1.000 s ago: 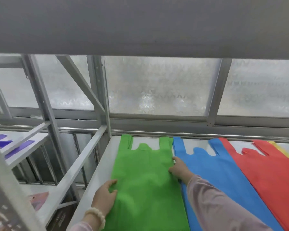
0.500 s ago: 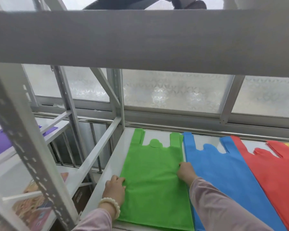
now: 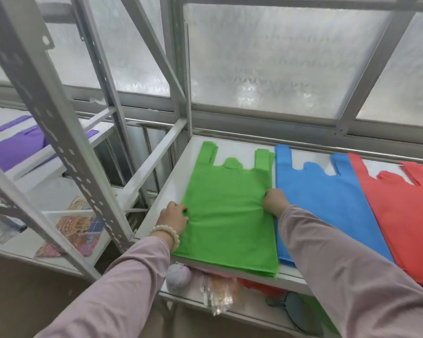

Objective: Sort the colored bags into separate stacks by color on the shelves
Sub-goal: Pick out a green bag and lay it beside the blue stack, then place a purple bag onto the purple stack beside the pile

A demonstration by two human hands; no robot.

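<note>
Both hands, left hand (image 3: 175, 217) and right hand (image 3: 275, 201), pinch the side edges of the green stack (image 3: 227, 215) between them, seemingly squaring it on the shelf (image 3: 166, 191) beside the blue stack (image 3: 327, 198) just right of the right hand.

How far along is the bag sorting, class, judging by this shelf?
Done: the blue stack and red stack lie flat in separate piles, with purple bags on the shelf to the left. In hand: the left hand and right hand pinch the green stack at its two side edges. Left: whether more bags wait unsorted is out of view.
</note>
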